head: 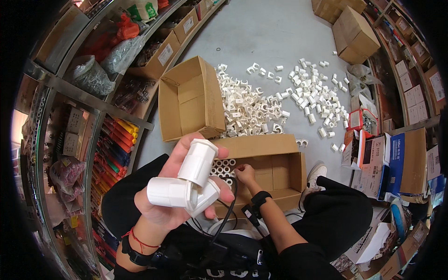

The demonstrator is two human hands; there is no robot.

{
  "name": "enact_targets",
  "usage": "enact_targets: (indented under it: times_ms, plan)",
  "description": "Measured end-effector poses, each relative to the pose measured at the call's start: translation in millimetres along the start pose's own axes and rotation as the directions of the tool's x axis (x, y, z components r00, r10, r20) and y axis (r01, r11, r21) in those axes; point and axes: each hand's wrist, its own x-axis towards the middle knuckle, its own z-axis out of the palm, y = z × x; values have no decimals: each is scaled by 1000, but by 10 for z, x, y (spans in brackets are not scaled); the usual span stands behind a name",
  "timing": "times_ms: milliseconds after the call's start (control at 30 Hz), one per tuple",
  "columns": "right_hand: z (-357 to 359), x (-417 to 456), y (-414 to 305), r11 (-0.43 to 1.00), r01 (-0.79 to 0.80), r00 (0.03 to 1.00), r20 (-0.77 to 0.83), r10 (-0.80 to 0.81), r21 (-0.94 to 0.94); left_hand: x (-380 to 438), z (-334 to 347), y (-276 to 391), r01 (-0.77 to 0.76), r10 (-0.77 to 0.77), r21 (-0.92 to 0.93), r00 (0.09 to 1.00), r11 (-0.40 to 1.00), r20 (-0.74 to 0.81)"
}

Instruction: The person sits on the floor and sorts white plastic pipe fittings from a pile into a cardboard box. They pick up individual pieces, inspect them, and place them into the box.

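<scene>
My left hand [168, 206] is raised close to the camera and holds several white plastic pipe fittings [198, 162], which have hexagonal flanges. Below it stands a cardboard box [264, 145] between my legs, its far wall facing me. White fittings [220, 168] stand on end in tight rows at the left part of that box, their round openings upward. My right hand [246, 175] reaches into the box at the right edge of these rows. Its fingertips are bent together beside the fittings, and whether a piece is between them is hidden. My left hand covers part of the rows.
An open cardboard box [190, 98] lies beyond, beside a heap of white pipe clips [241, 105]. Loose white fittings [315, 94] are scattered on the grey floor [269, 31]. Metal shelving [80, 98] lines the left; cartons [371, 164] stand at right. A black cable [229, 210] hangs before me.
</scene>
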Motion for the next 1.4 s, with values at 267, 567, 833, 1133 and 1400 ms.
enact_targets:
  times_ms: [267, 567, 833, 1133, 1400]
  plan:
    - [-64, 42, 55, 979, 20, 981, 183, -58, 205, -51, -43, 50, -5, 7, 69, 1000, 998, -21]
    - [44, 236, 337, 979, 45, 992, 107, -68, 199, -45, -38, 62, 0, 1, 91, 1000, 996, -15]
    - [39, 89, 71, 985, -21, 984, 179, -11, 171, -58, -86, 61, -15, 16, 92, 1000, 996, -4]
    - [12, 98, -99, 986, -16, 1000, 25, 12, 167, -59, -104, 56, -31, 31, 56, 1000, 998, 4]
    - [16, 112, -173, 999, -23, 998, -58, 25, 30, -55, -140, 52, -20, 20, 52, 1000, 998, 15]
